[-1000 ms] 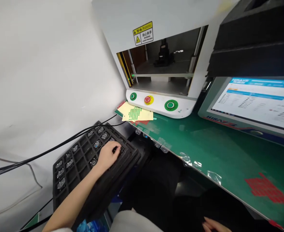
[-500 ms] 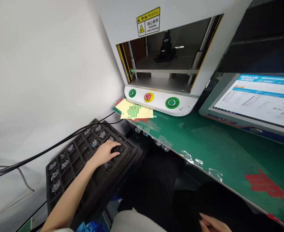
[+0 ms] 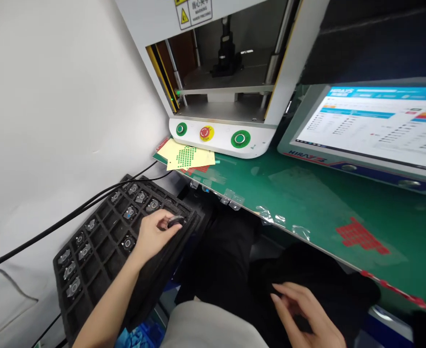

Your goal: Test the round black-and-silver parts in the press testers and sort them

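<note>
My left hand (image 3: 158,234) reaches over the right side of a black foam tray (image 3: 102,280) and is closed on a small round black part (image 3: 176,221). The part is tilted between thumb and fingers. Several similar parts sit in the tray's square pockets; one black part (image 3: 127,243) lies just left of my hand, and another part (image 3: 153,205) is in a pocket beyond it. My right hand (image 3: 303,309) hovers above my lap near the bench's front edge, its thumb and fingers apart with nothing between them.
A white press machine (image 3: 220,137) with green and red buttons stands on the green bench (image 3: 288,179). Yellow sheets with green dots (image 3: 191,157) lie before it. To the right is a monitor (image 3: 372,128). Black cables (image 3: 78,210) cross above the tray.
My left hand has lifted the round black part and tilted it. My right hand has come further into view with its fingers apart. The whole view has shifted.
</note>
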Available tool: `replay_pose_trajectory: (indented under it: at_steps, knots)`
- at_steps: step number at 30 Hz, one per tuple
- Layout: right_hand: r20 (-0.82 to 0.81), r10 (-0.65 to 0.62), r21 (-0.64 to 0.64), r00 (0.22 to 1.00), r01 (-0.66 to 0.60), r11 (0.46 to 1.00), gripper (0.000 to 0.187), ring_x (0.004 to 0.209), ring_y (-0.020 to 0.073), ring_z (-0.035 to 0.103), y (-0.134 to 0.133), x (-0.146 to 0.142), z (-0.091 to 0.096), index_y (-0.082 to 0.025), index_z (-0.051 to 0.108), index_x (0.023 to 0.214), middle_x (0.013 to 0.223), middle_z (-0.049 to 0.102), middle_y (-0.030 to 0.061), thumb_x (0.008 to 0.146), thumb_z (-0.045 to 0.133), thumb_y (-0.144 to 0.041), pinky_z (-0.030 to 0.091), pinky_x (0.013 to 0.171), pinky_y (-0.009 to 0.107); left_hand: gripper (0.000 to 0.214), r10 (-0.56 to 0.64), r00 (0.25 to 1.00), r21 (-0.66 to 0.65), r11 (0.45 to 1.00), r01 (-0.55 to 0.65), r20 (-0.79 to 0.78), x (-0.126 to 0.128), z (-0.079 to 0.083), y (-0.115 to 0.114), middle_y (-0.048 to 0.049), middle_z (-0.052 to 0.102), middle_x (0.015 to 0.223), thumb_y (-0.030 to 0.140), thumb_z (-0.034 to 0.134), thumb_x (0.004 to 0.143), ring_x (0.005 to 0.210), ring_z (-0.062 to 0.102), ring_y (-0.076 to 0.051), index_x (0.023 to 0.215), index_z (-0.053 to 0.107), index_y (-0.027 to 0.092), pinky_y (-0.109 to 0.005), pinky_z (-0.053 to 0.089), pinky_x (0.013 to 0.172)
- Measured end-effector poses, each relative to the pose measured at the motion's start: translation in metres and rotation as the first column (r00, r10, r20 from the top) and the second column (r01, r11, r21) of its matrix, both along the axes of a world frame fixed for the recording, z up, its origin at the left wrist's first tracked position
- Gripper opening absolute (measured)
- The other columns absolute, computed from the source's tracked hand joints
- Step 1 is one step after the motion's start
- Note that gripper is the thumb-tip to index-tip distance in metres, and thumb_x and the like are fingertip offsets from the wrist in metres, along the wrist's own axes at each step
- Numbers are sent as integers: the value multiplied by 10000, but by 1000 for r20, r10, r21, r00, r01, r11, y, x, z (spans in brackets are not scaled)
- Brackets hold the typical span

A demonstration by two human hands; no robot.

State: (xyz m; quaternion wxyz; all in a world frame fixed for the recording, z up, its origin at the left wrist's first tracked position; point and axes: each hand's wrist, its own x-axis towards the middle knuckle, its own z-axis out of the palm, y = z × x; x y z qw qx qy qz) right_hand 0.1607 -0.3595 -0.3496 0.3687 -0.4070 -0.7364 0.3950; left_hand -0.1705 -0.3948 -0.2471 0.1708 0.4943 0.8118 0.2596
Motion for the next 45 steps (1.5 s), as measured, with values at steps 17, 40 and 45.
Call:
replay_pose_trajectory:
  at_steps: [17,40,45]
  knots:
    - [-596,26,-545,802,-429,721,430,621,102,532,25,-24,66,-165,678,758,829,534,44,950,564,-533,545,478,174,272,-606,614,384,796,469,506,144,6,40,-97,765,1051,288,641,923,774,626,-163,1159,744,198,-266,500,717]
    - [-496,123,-550,860,-420,722,411,703,125,546,33,2,81,-182,665,811,815,566,39,1004,480,-495,548,610,212,596,-409,43,361,846,393,912,143,-21,60,-92,767,923,596,794,732,633,670,-166,1222,729,262,-277,548,611]
    - [-530,-252,-575,810,-126,808,132,561,68,477,31,-2,78,-205,645,888,802,578,2,918,675,-330,477,430,133,566,-518,146,466,838,284,843,135,-15,54,-88,759,1108,517,818,751,1124,686,-280,1267,690,322,-364,555,944]
